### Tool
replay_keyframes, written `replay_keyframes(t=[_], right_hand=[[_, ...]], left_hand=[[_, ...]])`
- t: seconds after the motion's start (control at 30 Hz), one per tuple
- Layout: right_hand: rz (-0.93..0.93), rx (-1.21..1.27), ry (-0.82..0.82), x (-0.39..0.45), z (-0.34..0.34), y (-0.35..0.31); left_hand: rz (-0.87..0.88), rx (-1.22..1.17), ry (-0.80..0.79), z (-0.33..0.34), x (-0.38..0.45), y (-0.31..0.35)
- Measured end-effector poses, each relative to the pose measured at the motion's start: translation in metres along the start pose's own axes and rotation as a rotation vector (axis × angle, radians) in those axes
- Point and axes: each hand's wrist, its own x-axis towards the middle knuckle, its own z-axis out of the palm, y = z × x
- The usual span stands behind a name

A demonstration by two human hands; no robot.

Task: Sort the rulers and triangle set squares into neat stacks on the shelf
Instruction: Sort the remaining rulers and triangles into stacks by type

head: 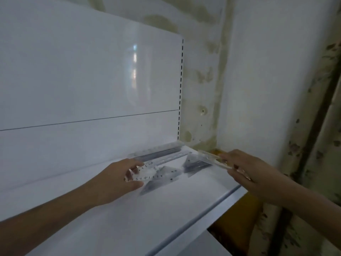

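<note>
Left hand: a clear set square is pinched above the shelf; right hand: clear rulers are gripped.

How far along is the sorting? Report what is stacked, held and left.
Looks done: a row of rulers lies along the back of the shelf. In hand: the left hand holds a clear set square; the right hand grips a clear ruler. Left: set squares lie loose mid-shelf.
</note>
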Motion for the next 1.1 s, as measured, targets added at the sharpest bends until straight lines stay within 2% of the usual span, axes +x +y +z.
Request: replay_keyframes(t=[0.07,0.3,0.43,0.6,0.77,1.1], right_hand=[[0.060,-0.079,0.044,0.026,-0.003,0.017],[-0.102,-0.025,-0.016,0.089,0.020,0.056],[-0.197,0.002,-0.021,0.133,0.038,0.071],[-0.334,0.104,-0.105,0.197,0.074,0.084],[-0.506,0.255,-0.201,0.253,0.112,0.085],[-0.670,0.405,-0.342,0.293,0.155,0.057]], left_hand=[[-0.004,-0.011,-0.006,0.003,0.016,-0.006],[-0.034,0.044,-0.077,0.018,0.041,-0.010],[-0.083,0.068,-0.068,0.033,0.049,-0.001],[-0.204,0.062,-0.012,0.050,0.049,0.007],[-0.358,0.031,0.026,0.052,0.049,0.020],[-0.448,0.282,0.070,0.067,0.038,0.042]])
